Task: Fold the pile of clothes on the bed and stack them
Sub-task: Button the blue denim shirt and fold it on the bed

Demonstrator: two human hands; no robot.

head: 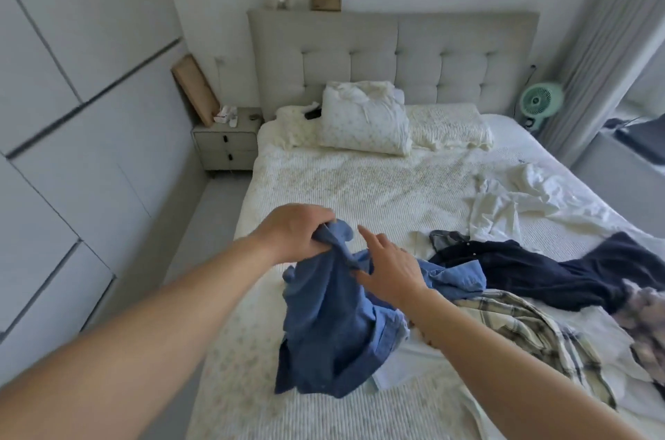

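Note:
A blue shirt (329, 328) hangs bunched above the bed (345, 184), lifted by its top. My left hand (295, 231) grips that top part in a fist. My right hand (390, 267) has straight, spread fingers and touches the shirt's fabric just right of the left hand. The rest of the pile lies to the right: a plaid shirt (529, 328), a dark navy garment (532, 267), a white garment (518, 198) and a patterned piece (647, 317) at the frame's edge.
Pillows (363, 119) and a folded blanket (449, 126) lie against the padded headboard (396, 54). A nightstand (226, 141) stands left of the bed, wardrobe doors (72, 116) line the left wall, and a green fan (539, 101) sits at the right by the curtain.

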